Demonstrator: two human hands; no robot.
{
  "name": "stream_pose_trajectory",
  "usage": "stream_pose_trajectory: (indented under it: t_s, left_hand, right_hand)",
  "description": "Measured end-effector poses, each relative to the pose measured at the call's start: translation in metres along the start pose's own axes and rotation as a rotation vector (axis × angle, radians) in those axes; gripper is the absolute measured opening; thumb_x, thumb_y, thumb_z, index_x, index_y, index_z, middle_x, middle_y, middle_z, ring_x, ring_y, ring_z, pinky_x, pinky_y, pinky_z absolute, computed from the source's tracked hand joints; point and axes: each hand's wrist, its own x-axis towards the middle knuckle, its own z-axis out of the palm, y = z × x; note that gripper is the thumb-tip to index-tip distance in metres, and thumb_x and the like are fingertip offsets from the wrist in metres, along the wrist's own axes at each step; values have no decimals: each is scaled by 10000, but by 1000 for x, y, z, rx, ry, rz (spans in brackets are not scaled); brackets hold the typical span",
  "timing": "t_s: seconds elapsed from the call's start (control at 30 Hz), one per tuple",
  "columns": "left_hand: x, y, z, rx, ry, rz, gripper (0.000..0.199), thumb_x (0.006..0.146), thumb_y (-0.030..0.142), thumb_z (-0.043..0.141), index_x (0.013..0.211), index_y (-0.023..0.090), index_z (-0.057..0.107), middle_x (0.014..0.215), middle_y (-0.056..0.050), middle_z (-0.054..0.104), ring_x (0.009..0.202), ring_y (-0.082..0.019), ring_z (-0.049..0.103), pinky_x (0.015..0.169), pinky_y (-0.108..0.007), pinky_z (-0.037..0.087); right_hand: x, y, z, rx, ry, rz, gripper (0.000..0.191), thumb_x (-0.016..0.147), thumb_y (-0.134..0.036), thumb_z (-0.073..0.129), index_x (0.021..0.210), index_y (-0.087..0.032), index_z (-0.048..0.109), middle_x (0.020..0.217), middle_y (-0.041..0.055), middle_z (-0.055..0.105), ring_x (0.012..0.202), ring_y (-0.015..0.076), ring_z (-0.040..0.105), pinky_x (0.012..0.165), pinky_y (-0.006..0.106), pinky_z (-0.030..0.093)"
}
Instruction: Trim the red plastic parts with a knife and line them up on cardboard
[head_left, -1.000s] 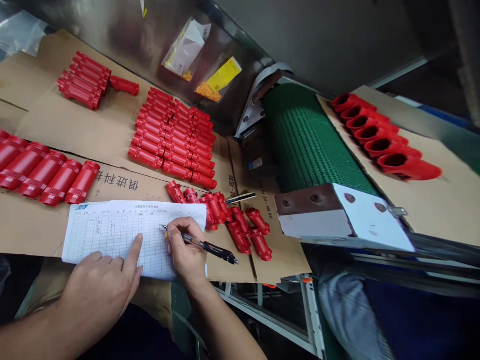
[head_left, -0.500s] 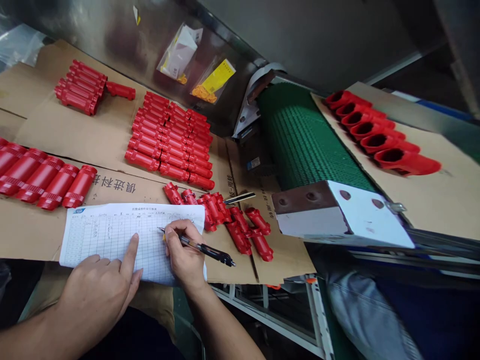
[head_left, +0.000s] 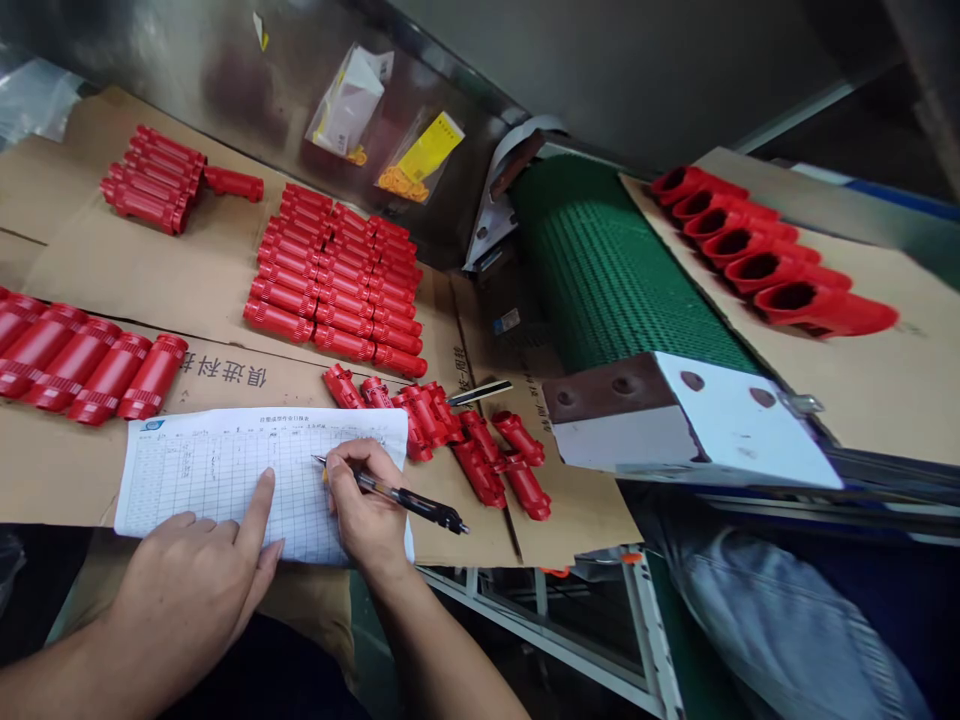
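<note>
At your far left, big red tubes [head_left: 101,365] lie in a row just beyond the printed sheet [head_left: 161,500]. Your left hand [head_left: 199,575] grips nothing; its index finger points onto the sheet, which lies along the near edge of the cardboard-covered surface [head_left: 172,280]. Lifting that hand could let the paper shift and skew an entry. Your right hand [head_left: 371,520] has its grip closed around a black pen [head_left: 412,503], tip at the grid; a small slip could mark the wrong row. Farther right, an elbow bump might roll the small red pieces [head_left: 431,415].
</note>
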Motion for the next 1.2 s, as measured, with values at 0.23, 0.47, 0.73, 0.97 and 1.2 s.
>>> stream_pose_trajectory:
  t_s: [0.23,0.47,0.73,0.97,1.2]
  left_hand:
    - [-2,0,0,4,-17,9,478,1028,274,509,1299,-4,788,439,-46,595,377,-255,624,448,-350,484]
    - [0,0,0,18,-11,13,465,989,288,556,1269,15,807,422,-34,582,365,-234,601,443,-323,454]
    - [1,-1,-1,16,-15,16,478,930,296,630,1255,-6,806,416,-40,584,356,-251,602,428,-331,454]
    - [0,-1,0,38,-37,21,460,942,313,636,1262,35,815,411,-33,592,354,-236,595,437,-315,436]
    - [1,0,-1,24,-51,2,475,944,313,654,1291,24,800,439,-26,610,378,-236,626,438,-322,447]
  right_hand:
    - [1,-2,2,12,17,-15,116,895,-273,641,791,-232,674,613,-28,614,569,156,595,519,263,436]
    - [3,-8,0,15,4,-73,134,845,-214,610,715,-230,640,604,-27,629,533,142,561,534,262,449]
    - [4,-11,-1,16,-11,-108,153,822,-217,599,671,-229,623,582,-29,606,528,141,551,531,252,441]
    - [3,-10,-2,12,-12,-105,147,826,-212,601,682,-231,622,588,-29,612,532,146,552,533,256,442]
    - [4,-8,-2,9,-6,-122,150,836,-208,604,690,-233,629,602,-26,627,551,153,573,547,263,452]
